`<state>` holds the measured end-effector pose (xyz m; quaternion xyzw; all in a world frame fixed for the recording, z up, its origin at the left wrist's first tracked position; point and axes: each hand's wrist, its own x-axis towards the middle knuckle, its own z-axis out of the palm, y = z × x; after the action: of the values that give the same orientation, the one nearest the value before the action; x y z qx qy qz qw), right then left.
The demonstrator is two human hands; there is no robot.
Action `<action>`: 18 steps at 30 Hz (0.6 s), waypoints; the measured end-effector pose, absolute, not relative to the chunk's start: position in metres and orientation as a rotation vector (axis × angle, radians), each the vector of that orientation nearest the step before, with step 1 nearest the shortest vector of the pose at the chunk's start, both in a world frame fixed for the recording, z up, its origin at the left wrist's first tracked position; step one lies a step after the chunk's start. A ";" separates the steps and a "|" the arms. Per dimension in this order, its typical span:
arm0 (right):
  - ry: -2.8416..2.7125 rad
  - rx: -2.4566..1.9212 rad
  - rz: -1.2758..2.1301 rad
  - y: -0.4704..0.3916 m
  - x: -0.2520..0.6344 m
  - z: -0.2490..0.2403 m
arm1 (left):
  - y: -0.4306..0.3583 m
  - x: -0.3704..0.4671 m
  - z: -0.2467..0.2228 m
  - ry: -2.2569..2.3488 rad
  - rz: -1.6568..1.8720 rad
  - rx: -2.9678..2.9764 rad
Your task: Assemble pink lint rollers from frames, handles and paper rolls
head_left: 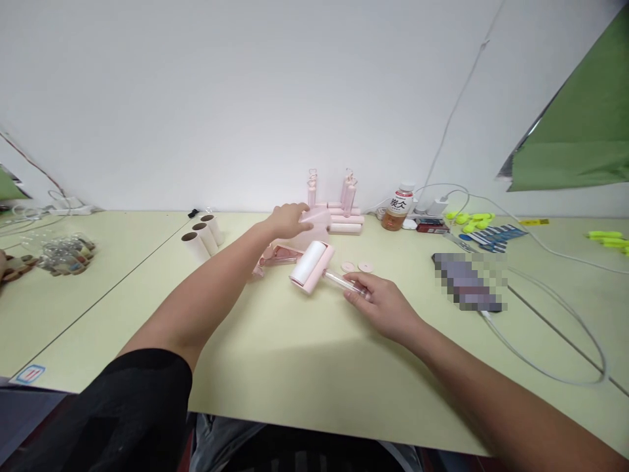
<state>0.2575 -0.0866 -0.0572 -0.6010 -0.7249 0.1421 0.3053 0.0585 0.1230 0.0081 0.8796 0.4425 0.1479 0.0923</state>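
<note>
My right hand (376, 301) is closed round the clear handle of a pink lint roller (313, 265), whose white roll faces up and to the left. Behind it, my left hand (289, 221) reaches over a translucent pink cover (317, 223), its fingers bent against the cover's upper left side. Pink handle parts (280, 255) lie below my left wrist. Two small pink discs (365, 267) rest just behind my right hand. More pink-and-white rollers (345, 228) lie near the wall, with clear pink handles (348, 196) standing upright among them.
White cardboard-cored rolls (195, 246) stand at the left. Bagged items (69, 252) lie further left. A drink bottle (397, 208) stands near the wall. To the right are a blurred phone (464, 282) on a white cable, blue-and-grey tools (491, 237) and yellow-green pieces (474, 220).
</note>
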 end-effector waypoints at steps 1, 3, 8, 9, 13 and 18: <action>-1.902 -1.589 0.363 -0.087 0.257 -0.058 | 0.119 0.053 0.011 1.293 0.582 2.472; -1.870 -1.577 0.346 -0.087 0.257 -0.058 | 0.106 0.039 0.017 1.183 0.770 2.205; -1.820 -1.527 0.325 -0.090 0.254 -0.058 | 0.066 0.010 0.015 0.899 0.672 1.948; -1.821 -1.515 0.318 -0.090 0.254 -0.058 | 0.058 0.008 0.013 0.898 0.631 1.927; -1.860 -1.479 0.262 -0.091 0.252 -0.061 | 0.037 0.011 0.005 0.866 0.529 1.898; -1.851 -1.506 0.220 -0.091 0.250 -0.060 | 0.033 0.013 0.000 1.028 0.755 1.774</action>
<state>0.2504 -0.0907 -0.0602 -0.5852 -0.7194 0.0854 0.3642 0.0133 0.0328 0.0000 0.7209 0.4178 0.3066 0.4601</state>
